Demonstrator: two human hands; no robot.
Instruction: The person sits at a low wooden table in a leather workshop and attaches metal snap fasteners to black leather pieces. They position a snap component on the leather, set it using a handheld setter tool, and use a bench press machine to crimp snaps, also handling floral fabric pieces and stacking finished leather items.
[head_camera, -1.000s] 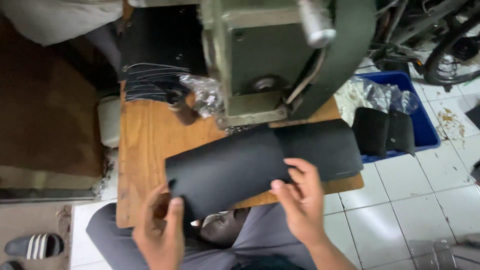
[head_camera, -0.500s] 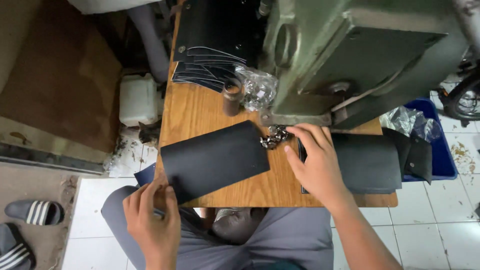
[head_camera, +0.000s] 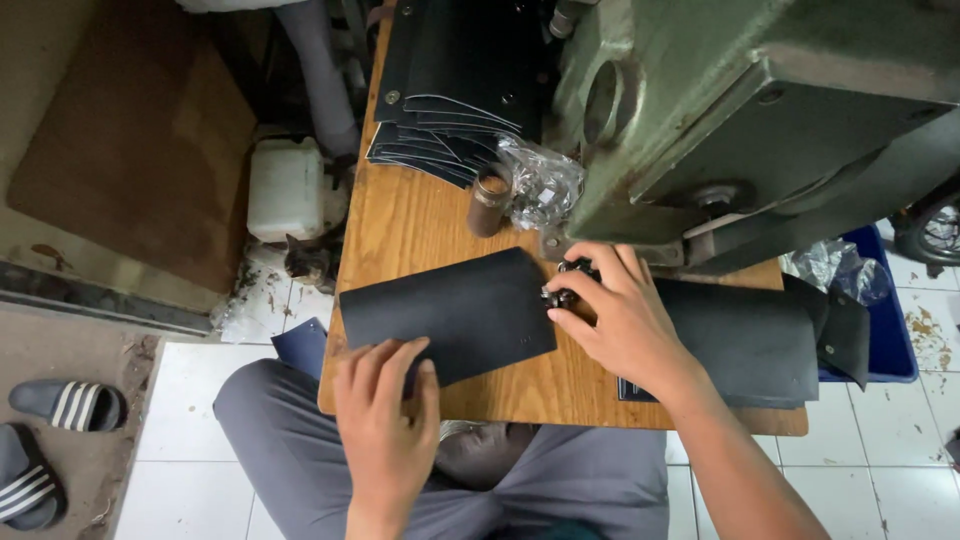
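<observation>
Black leather panel (head_camera: 450, 315) lies flat on the wooden worktop (head_camera: 420, 225), tilted a little, its near edge close to the front of the bench. My left hand (head_camera: 385, 420) rests on that near edge, fingers (head_camera: 400, 365) spread flat and pressing down, closed on nothing. My right hand (head_camera: 620, 315) sits at the panel's right end, fingertips pinched around a small dark metal fitting (head_camera: 568, 285) just at the panel's corner; I read this as a grip on the fitting, though the piece is mostly hidden under the fingers.

Surroundings: green cast machine (head_camera: 760, 110) overhangs the back right of the worktop. Stack of cut black panels (head_camera: 450, 90) at the back. Small brown cylinder (head_camera: 490, 200) stands upright beside a clear bag of metal parts (head_camera: 540, 190). More black pieces (head_camera: 750, 340) lie to the right, under and past my right forearm. Blue bin (head_camera: 895, 340) off the right edge. White jug (head_camera: 285, 190) on the floor to the left.

Judgement on doing this step well: keep the left palm weighting the panel so it cannot slide on the smooth wood; bring the fitting square to the small marks near the panel's right end; hold it by its edges so the contact point stays visible; keep the sleeve-side forearm off the neighbouring pieces.
</observation>
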